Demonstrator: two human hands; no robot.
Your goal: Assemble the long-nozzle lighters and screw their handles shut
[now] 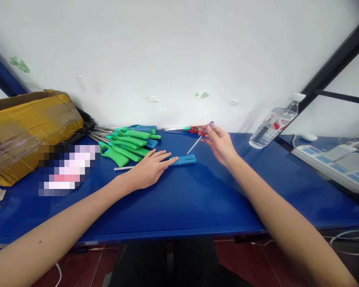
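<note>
My right hand (219,142) pinches the purple and red handle of a screwdriver (195,145), its thin shaft slanting down to the left. The tip is just above or at the far edge of a blue lighter (185,160) on the table. Fingers spread, my left hand (151,167) lies over the middle of that lighter, whose metal tube sticks out to the left. Behind my left hand are several green and blue lighters (128,143) in a pile. Red lighters (194,129) lie by the wall, partly behind my right hand.
A taped cardboard box (30,131) stands on the blue table (179,207) at the left, near a blurred-out patch. To the right are a tilted water bottle (272,125), leaning by a black frame, and a white power strip (335,163) with cables.
</note>
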